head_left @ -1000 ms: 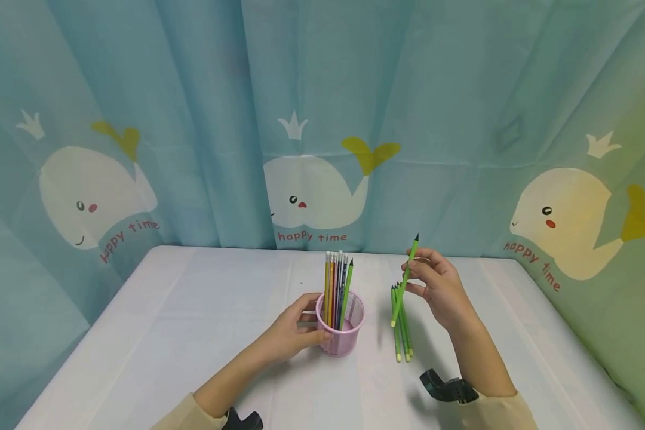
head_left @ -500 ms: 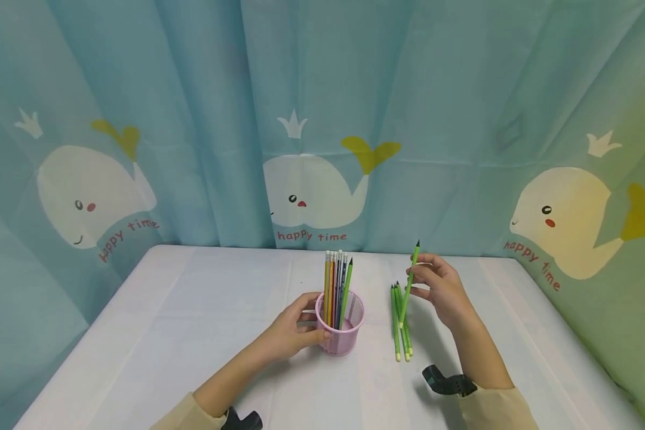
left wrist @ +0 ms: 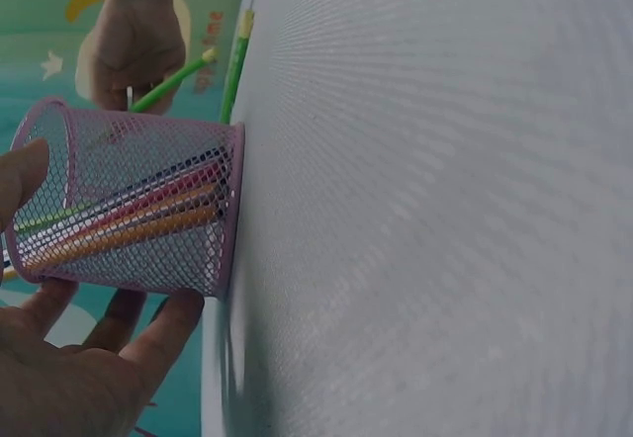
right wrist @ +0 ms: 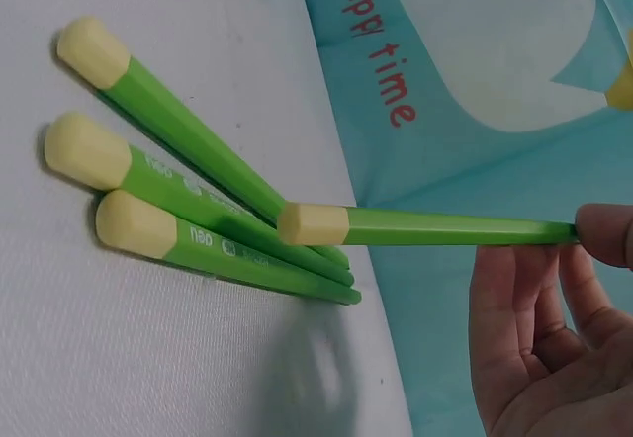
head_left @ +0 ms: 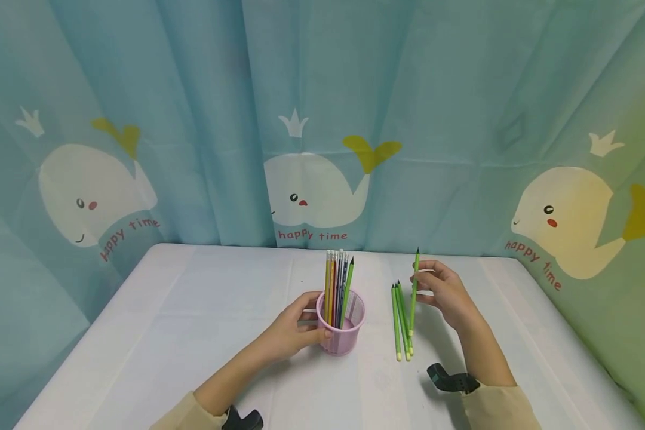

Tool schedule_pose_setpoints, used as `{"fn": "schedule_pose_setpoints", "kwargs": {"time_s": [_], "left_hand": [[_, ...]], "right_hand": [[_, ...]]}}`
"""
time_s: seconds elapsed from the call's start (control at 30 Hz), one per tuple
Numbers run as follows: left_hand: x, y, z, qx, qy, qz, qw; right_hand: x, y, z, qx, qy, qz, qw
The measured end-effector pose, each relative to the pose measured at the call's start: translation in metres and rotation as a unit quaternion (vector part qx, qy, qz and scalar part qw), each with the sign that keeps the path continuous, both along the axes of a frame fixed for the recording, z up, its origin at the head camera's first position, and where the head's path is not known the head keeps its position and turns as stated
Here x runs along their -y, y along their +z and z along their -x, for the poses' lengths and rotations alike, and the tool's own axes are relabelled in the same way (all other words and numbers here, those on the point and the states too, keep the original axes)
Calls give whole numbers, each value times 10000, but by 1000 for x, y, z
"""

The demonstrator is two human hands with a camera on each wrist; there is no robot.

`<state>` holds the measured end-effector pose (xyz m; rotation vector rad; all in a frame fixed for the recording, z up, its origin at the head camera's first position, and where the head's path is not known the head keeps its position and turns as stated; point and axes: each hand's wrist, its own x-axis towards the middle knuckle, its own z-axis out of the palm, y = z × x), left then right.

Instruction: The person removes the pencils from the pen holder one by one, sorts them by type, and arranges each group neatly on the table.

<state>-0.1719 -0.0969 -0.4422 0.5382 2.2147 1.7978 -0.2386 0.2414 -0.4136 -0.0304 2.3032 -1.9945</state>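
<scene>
Green pencils point(head_left: 396, 322) in all views

A raised green pencil point(head_left: 414, 298) points up beside three lying pencils point(head_left: 403, 322), near a pink cup point(head_left: 340, 343).

The person's left arm point(head_left: 236, 373) reaches forward and slants in to the right. The left hand point(head_left: 295, 331) makes a curved grip, with its thumb point(left wrist: 22, 175) on one side and its bent fingers point(left wrist: 163, 338) on the other. The right arm point(head_left: 486, 352) reaches forward too, but leans in to the left. The right hand point(head_left: 443, 291) is a bit farther out, and its thumb and fingers make a pinch. Tan sleeves point(head_left: 497, 409) stop partway down both arms.
</scene>
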Motion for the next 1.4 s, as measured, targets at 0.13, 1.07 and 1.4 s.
{"fn": "schedule_pose_setpoints", "kwargs": {"time_s": [0.13,1.07,1.4], "left_hand": [[0,0,0,8,-8,2,10000],[0,0,0,-57,-30,17,10000],[0,-1,1,-88,-63,-70,9999]], "right_hand": [[-2,0,1,204,-66,-238,9995],[-1,-20,5,990,-346,-1402,9846],[-1,-25,8,1126,-391,-1365,9834]]}}
